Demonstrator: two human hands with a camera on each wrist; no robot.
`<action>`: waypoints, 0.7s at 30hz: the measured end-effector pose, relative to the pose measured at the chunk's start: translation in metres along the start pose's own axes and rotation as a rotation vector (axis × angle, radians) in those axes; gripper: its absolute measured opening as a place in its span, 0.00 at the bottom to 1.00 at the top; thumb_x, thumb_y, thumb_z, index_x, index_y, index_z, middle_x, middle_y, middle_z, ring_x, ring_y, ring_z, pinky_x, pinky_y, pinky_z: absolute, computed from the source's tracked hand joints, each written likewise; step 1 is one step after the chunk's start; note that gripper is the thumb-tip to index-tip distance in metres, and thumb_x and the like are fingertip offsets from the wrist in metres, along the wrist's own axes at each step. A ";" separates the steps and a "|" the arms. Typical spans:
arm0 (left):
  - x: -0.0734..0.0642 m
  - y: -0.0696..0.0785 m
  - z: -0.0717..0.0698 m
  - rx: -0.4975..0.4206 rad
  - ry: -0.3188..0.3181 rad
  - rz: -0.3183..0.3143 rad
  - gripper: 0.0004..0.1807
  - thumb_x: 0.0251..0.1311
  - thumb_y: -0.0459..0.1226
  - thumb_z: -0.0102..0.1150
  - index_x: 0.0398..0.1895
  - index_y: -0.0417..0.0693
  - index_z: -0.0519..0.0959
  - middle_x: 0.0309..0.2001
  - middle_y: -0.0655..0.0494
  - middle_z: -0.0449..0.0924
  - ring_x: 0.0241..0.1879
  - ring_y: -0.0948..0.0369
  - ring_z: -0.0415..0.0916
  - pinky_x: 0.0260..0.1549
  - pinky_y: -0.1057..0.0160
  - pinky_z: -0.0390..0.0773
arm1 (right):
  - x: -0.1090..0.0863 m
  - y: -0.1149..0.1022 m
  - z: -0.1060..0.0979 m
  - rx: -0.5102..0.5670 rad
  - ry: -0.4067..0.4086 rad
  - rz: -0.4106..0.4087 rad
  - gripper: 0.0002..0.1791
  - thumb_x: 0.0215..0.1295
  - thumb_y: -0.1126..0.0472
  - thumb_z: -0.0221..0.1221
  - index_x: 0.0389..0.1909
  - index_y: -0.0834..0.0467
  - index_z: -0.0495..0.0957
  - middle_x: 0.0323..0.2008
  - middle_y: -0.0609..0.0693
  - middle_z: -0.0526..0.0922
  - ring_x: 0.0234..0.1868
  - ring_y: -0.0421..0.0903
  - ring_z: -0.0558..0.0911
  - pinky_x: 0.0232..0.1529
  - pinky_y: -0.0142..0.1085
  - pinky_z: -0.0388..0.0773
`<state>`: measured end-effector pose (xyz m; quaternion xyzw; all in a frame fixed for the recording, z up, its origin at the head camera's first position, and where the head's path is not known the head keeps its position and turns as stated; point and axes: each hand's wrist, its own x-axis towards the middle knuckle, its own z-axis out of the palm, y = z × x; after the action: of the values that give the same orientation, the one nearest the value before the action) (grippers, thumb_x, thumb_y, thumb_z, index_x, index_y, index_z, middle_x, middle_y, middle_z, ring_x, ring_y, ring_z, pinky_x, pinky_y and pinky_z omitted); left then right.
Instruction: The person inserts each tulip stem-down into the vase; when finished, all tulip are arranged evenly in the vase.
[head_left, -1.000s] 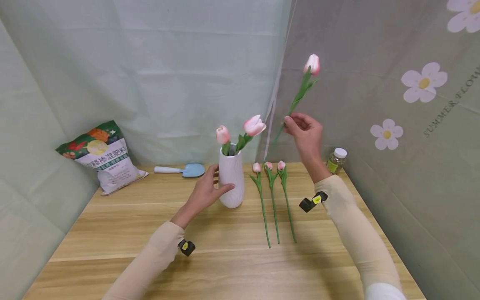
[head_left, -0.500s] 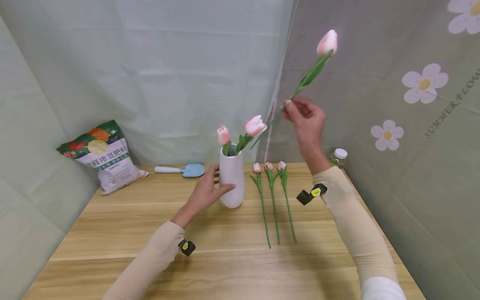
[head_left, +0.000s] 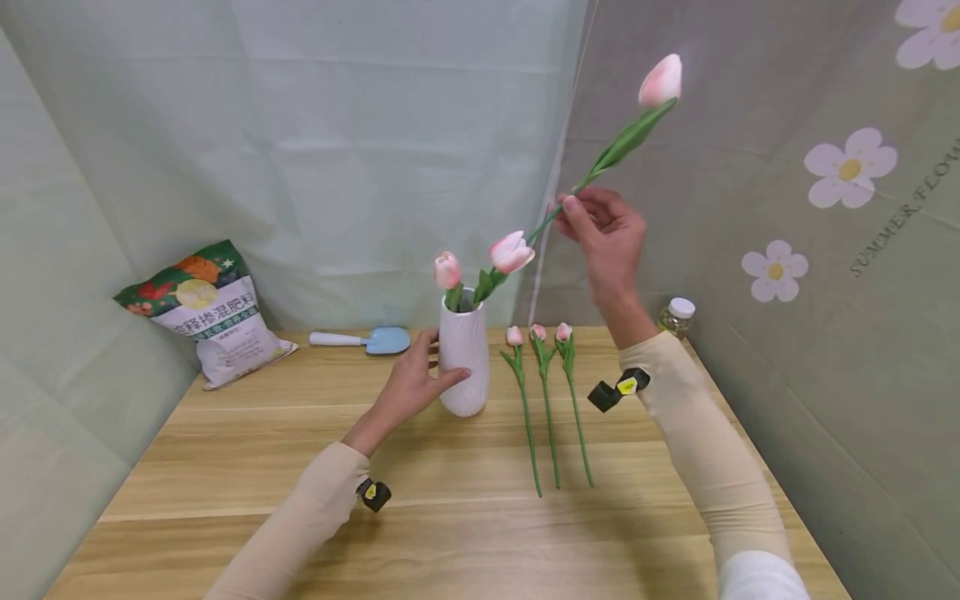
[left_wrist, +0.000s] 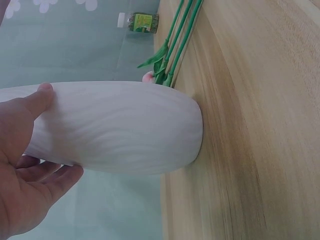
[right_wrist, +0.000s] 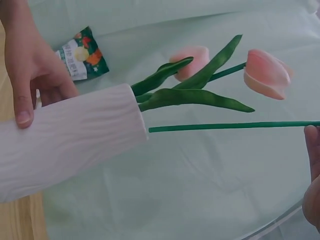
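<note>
A ribbed white vase [head_left: 463, 367] stands upright on the table, two pink tulips [head_left: 512, 252] leaning out of its mouth. My left hand [head_left: 414, 379] grips the vase from the left, thumb across its front; the left wrist view shows fingers and thumb on opposite sides of the vase [left_wrist: 120, 127]. Up at the right, my right hand [head_left: 606, 237] pinches the green stem of another pink tulip [head_left: 662, 82], its bloom tilted up and right. In the right wrist view the lower end of that stem [right_wrist: 200, 126] is close to the vase's rim.
Three tulips [head_left: 547, 408] lie side by side on the wooden table [head_left: 450, 525], right of the vase. At the back are a blue trowel [head_left: 367, 340], a fertilizer bag [head_left: 213, 317] and a small white-capped jar [head_left: 677, 315]. Fabric walls [head_left: 337, 167] rise behind.
The right hand has risen and shifted slightly left with its tulip, which now slants more, its stem end nearer the vase mouth. My left hand and the vase have stayed put.
</note>
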<state>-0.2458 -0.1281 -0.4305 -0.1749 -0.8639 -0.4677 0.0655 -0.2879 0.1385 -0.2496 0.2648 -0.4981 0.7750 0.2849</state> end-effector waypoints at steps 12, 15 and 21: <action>0.001 -0.001 0.000 -0.005 0.003 -0.015 0.43 0.60 0.50 0.73 0.71 0.40 0.63 0.66 0.43 0.71 0.66 0.45 0.72 0.60 0.48 0.80 | -0.018 0.017 0.002 -0.030 -0.053 0.055 0.06 0.66 0.74 0.64 0.37 0.60 0.84 0.34 0.52 0.90 0.32 0.43 0.88 0.37 0.36 0.89; 0.001 0.000 0.000 0.001 0.002 -0.023 0.42 0.61 0.49 0.73 0.71 0.41 0.63 0.67 0.43 0.71 0.66 0.46 0.72 0.60 0.48 0.80 | -0.023 0.022 0.003 -0.045 -0.056 0.063 0.07 0.66 0.75 0.64 0.37 0.60 0.84 0.34 0.52 0.89 0.32 0.42 0.88 0.37 0.36 0.89; 0.002 0.000 0.000 0.003 -0.001 -0.027 0.43 0.60 0.49 0.73 0.71 0.41 0.63 0.67 0.43 0.71 0.66 0.46 0.71 0.61 0.48 0.80 | -0.033 0.034 0.006 -0.086 -0.051 0.102 0.05 0.64 0.75 0.65 0.37 0.64 0.84 0.32 0.51 0.89 0.33 0.40 0.88 0.35 0.35 0.89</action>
<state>-0.2476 -0.1277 -0.4304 -0.1635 -0.8670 -0.4670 0.0592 -0.2877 0.1156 -0.2913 0.2464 -0.5510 0.7593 0.2433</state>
